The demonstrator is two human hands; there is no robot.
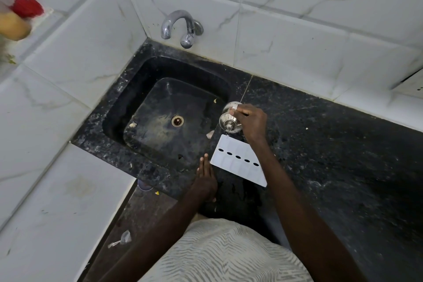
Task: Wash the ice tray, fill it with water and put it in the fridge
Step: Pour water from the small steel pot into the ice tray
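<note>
So far washing seems not yet begun: the white ice tray lies on the counter beside the sink. The right hand grips a steel fitting, and the left hand rests flat, holding nothing.

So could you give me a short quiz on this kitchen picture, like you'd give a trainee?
1. True or false: the ice tray lies inside the sink.
2. What do the right hand's fingers grip? A) a sponge B) the chrome tap at the sink's edge C) the ice tray
3. Fill in: the left hand rests flat on the ___.
Key: 1 false, it lies on the counter; 2 B; 3 counter.
</note>
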